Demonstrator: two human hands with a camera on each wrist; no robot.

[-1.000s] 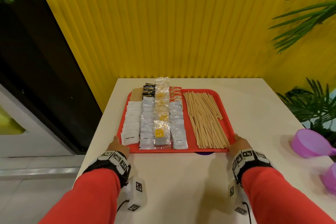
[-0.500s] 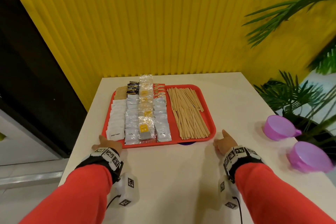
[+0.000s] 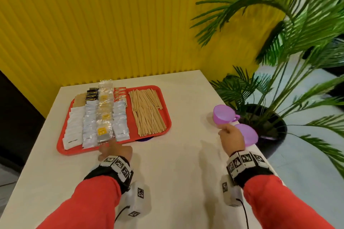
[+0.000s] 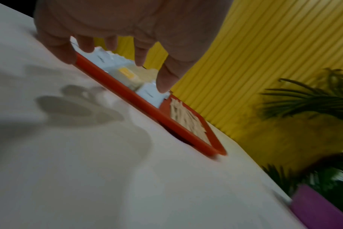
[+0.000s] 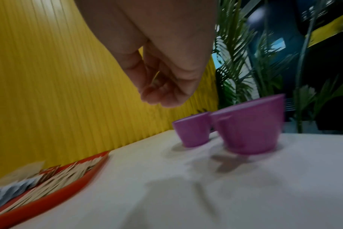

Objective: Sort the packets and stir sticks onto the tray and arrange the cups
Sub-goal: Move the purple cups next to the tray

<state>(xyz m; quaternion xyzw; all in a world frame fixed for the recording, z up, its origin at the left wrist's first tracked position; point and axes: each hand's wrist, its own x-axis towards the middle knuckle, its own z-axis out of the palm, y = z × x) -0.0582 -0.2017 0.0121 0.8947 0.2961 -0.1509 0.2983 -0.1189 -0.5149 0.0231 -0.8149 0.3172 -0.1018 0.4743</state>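
The red tray [image 3: 74,151] lies at the table's back left, with rows of packets [image 3: 96,121] on its left and a heap of wooden stir sticks [image 3: 147,113] on its right. Two purple cups stand near the table's right edge, the far cup [image 3: 223,115] and the near cup [image 3: 249,136]. My left hand [image 3: 115,151] hovers with spread fingers [image 4: 164,77] over the tray's front rim [image 4: 127,93] and holds nothing. My right hand [image 3: 231,136] hangs above the table just left of the near cup [image 5: 249,128], its fingers [image 5: 162,86] loosely curled and empty.
A potted palm [image 3: 270,135] stands right beside the table's right edge, behind the cups. A ribbed yellow wall [image 3: 130,24] runs along the back. Something purple [image 3: 145,138] peeks out from under the tray's front rim. Bare tabletop [image 3: 176,173] lies between tray and cups.
Both hands have let go of the tray's front corners. The right hand moved right to the cups, and the left hand moved right along the tray's front rim. My view swung right.
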